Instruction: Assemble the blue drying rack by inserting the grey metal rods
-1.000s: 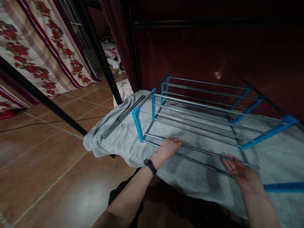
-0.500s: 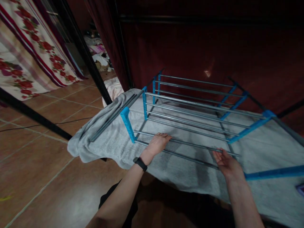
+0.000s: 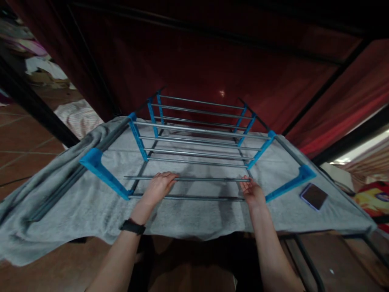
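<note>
A rack [image 3: 200, 131] of grey metal rods and blue plastic side brackets lies on a grey blanket. Across its near part runs a loose-looking metal rod [image 3: 209, 179], held level in both hands. My left hand [image 3: 161, 186] is closed around the rod left of its middle, with a dark watch on the wrist. Near the rod's right end, my right hand [image 3: 251, 190] grips it with the fingers. Just below lies the rack's nearest rod [image 3: 194, 198], joined to the near left blue bracket [image 3: 105, 172]. The near right blue bracket [image 3: 290, 183] stands beyond my right hand.
Several spare rods [image 3: 63, 190] lie along the left side of the grey blanket [image 3: 182, 217]. A phone [image 3: 314, 196] rests at the right. Behind the rack rises a dark red panel [image 3: 188, 61]. Black bed-frame posts [image 3: 33, 97] stand at the left.
The view has swung to the right. The held rod's left end, earlier near the left bracket, now stands free of it. Both hands remain on the rod.
</note>
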Demonstrator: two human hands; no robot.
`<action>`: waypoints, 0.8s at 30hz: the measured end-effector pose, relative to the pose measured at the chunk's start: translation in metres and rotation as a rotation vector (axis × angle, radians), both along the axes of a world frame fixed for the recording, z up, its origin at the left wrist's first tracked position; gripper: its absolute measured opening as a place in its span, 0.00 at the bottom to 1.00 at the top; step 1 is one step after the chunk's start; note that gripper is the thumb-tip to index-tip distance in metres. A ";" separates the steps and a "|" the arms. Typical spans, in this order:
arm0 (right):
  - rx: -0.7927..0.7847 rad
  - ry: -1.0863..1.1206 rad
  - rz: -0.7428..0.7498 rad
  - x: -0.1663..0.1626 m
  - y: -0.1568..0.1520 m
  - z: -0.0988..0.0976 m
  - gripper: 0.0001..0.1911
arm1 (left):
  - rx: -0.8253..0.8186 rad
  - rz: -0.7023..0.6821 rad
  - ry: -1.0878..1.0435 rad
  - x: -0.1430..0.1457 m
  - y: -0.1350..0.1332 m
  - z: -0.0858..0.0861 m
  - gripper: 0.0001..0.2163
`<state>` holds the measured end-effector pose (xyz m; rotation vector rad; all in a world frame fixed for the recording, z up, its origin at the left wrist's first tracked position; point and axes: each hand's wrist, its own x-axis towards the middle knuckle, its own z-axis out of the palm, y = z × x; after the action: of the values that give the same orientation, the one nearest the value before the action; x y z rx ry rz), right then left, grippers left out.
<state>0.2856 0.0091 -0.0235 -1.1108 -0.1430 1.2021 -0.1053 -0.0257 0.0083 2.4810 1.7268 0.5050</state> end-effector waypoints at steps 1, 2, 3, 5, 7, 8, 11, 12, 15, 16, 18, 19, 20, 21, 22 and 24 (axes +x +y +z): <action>0.009 -0.004 -0.007 0.003 0.001 -0.001 0.07 | 0.003 0.000 0.007 -0.002 0.001 0.000 0.12; 0.016 -0.008 -0.013 0.006 0.001 -0.001 0.07 | 0.008 -0.005 0.010 -0.005 0.002 -0.001 0.13; 0.023 -0.012 -0.018 0.008 0.001 -0.002 0.06 | 0.014 -0.011 0.008 -0.006 0.003 -0.001 0.13; 0.036 -0.015 -0.023 0.010 0.001 -0.004 0.06 | 0.026 -0.019 -0.001 -0.008 0.003 -0.002 0.13; 0.046 -0.016 -0.023 0.010 0.002 -0.004 0.06 | 0.030 -0.010 -0.004 -0.007 0.003 -0.001 0.13; 0.052 -0.016 -0.019 0.009 0.002 -0.005 0.05 | 0.030 -0.003 -0.001 -0.005 0.002 0.001 0.14; 0.067 -0.009 0.016 0.003 0.002 -0.004 0.06 | 0.026 -0.008 0.017 0.002 0.001 0.004 0.14; 0.071 -0.003 0.034 -0.001 0.002 -0.004 0.05 | 0.028 -0.019 0.022 0.005 0.001 0.004 0.14; 0.079 0.022 0.103 -0.016 0.000 -0.004 0.05 | 0.035 -0.057 0.029 0.016 0.001 0.003 0.15; 0.083 0.034 0.132 -0.022 -0.002 -0.005 0.05 | 0.036 -0.068 0.027 0.019 0.001 0.003 0.15; 0.094 0.058 0.197 -0.035 -0.004 -0.005 0.05 | 0.043 -0.084 0.019 0.025 0.001 0.001 0.15; 0.099 0.070 0.229 -0.041 -0.006 -0.006 0.05 | 0.046 -0.088 0.012 0.028 0.001 0.000 0.15; 0.103 0.081 0.254 -0.045 -0.006 -0.006 0.06 | 0.048 -0.088 0.005 0.031 0.001 -0.001 0.15; 0.107 0.088 0.269 -0.049 -0.007 -0.006 0.06 | 0.048 -0.085 -0.003 0.032 0.001 -0.002 0.16; 0.110 0.092 0.270 -0.051 -0.007 -0.006 0.07 | 0.043 -0.082 -0.013 0.033 0.001 -0.002 0.16; 0.126 0.090 0.242 -0.052 -0.007 -0.005 0.07 | 0.025 -0.074 -0.034 0.033 0.002 -0.002 0.15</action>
<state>0.2339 0.0024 -0.0286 -0.9460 -0.2865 1.4362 -0.0723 -0.0240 0.0062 2.5269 1.6195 0.5622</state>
